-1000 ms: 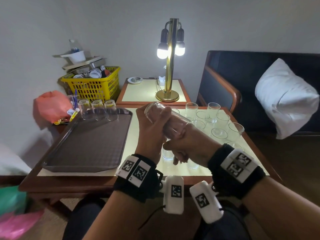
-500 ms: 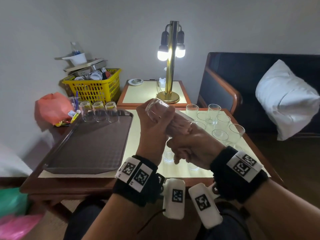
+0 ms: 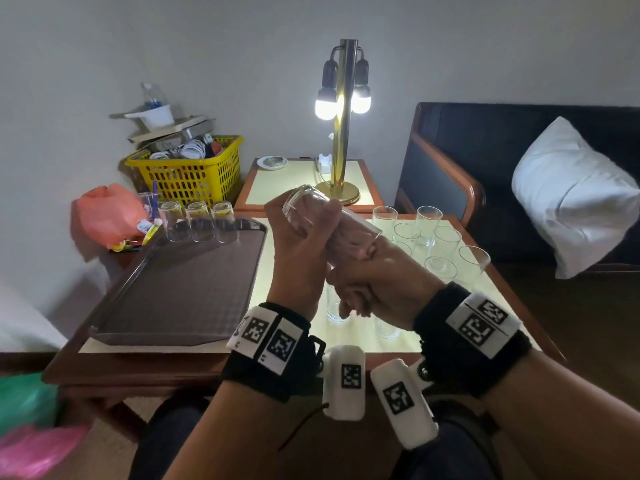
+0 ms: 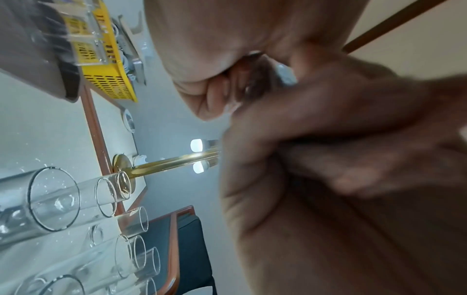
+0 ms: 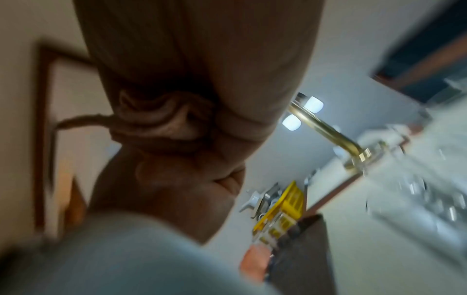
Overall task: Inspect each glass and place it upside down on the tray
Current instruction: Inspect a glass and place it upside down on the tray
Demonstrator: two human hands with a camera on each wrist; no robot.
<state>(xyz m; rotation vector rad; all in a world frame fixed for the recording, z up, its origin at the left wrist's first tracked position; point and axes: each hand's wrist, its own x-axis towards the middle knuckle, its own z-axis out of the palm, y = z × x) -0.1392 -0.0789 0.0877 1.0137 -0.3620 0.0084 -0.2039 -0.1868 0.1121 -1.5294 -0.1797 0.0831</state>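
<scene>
I hold a clear glass (image 3: 298,201) tilted above the table, base up and to the left, mouth down and to the right. My left hand (image 3: 313,223) grips its base end, thumb on top. My right hand (image 3: 367,258) has fingers pushed into the mouth and its thumb on the rim. In the left wrist view a sliver of the glass (image 4: 285,73) shows between both hands. The brown tray (image 3: 180,292) lies to the left, with three glasses (image 3: 198,221) upside down along its far edge. Several upright glasses (image 3: 429,220) stand on the right of the table.
The table (image 3: 349,341) has a wooden rim. A lit brass lamp (image 3: 343,133) stands on a side table behind. A yellow basket (image 3: 190,174) and an orange bag (image 3: 107,213) sit at the back left, and a sofa with a white pillow (image 3: 571,195) at the right.
Both hands have kept hold of the glass and raised it slightly. The tray and the other glasses have not moved.
</scene>
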